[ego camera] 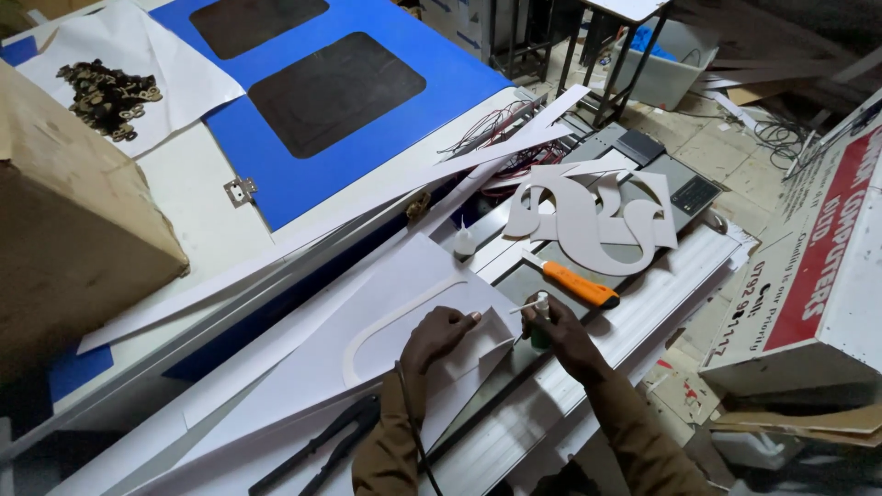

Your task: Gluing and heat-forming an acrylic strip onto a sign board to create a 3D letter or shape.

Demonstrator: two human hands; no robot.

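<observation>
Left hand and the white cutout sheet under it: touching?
Touching. The head view shows the left hand with its fingers pressed flat on the white cutout sheet, no gap visible; the right hand holds a small bottle beside it.

A small green-bodied glue bottle (pixel 540 323) stands upright beside a flat white sheet (pixel 404 312).

A cluttered workshop in dim light. At eleven o'clock stands a big machine with a blue lid (pixel 276 138). A cardboard box (pixel 73 230) sits at nine. At two o'clock, a tiled floor (pixel 707 147) carries tangled wires (pixel 781 138) and a white tub (pixel 666 64).
</observation>
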